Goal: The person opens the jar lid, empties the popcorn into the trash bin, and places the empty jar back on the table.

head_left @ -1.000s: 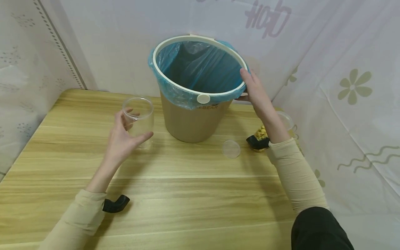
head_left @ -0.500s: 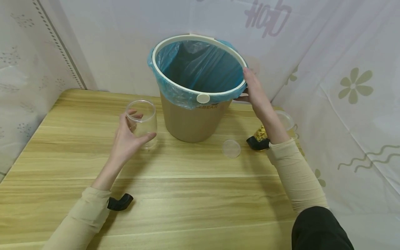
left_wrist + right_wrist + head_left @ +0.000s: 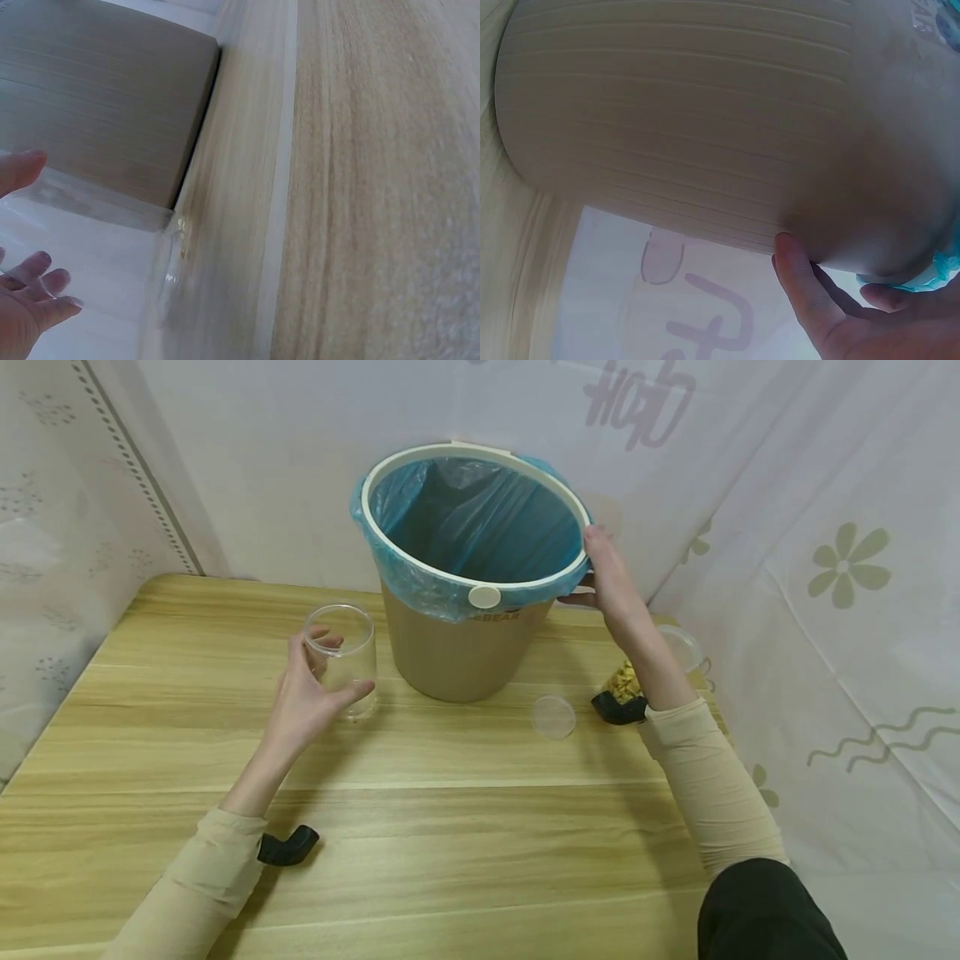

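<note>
In the head view, my left hand (image 3: 303, 693) holds a clear, round plastic jar (image 3: 352, 664) without a lid, thumb on the near side and fingers behind. The jar stands upright left of the trash can. My right hand (image 3: 618, 589) grips the right side of the tan trash can (image 3: 457, 660), thumb at its pale rim and fingers below. A blue bag (image 3: 420, 589) lines the can and folds over the rim. In the right wrist view, a fingertip (image 3: 786, 247) touches the ribbed wall. Beside the jar in the left wrist view stands the can's base (image 3: 112, 97).
A clear round lid (image 3: 553, 717) lies on the wooden table (image 3: 420, 852) right of the can. Farther right, a clear container of yellow pieces (image 3: 624, 683) is partly hidden by the right forearm. Patterned white cloth (image 3: 285, 468) hangs behind the table.
My left hand and the jar have shifted slightly right and toward me, then stayed still. My right thumb has slid a little outward on the can's rim.
</note>
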Demonstrator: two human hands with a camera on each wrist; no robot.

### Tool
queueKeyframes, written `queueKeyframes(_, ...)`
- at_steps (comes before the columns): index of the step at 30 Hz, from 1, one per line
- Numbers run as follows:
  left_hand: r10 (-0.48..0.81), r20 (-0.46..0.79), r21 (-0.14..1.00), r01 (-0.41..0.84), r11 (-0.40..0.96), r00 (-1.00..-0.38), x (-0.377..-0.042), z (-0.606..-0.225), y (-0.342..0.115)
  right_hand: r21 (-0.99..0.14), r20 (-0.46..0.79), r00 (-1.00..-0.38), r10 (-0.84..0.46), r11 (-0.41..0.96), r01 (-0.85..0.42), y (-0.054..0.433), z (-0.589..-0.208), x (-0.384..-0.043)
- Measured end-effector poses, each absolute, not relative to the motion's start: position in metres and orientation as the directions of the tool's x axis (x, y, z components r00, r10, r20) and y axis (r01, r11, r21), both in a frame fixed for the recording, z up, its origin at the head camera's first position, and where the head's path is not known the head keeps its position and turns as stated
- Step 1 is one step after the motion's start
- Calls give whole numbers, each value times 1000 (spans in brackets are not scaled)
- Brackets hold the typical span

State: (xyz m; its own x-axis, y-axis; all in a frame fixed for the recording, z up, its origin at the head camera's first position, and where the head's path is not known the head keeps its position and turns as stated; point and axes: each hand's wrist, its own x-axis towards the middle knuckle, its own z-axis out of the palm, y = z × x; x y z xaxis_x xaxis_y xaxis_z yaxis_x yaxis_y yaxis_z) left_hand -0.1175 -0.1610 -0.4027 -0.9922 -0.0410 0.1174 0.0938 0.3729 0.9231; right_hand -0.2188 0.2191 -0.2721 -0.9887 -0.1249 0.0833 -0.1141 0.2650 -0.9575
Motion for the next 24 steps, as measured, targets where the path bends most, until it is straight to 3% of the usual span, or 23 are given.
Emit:
queueKeyframes(13, -15, 115, 931, 103, 350, -993, -117, -407, -164, -937, 95, -984, -154, 321, -140, 231, -274, -211)
queueKeyframes(24, -9, 100, 924, 90, 371, -995, -117, -406, -164, -858, 181, -982, -55, 479, -186, 258, -274, -189)
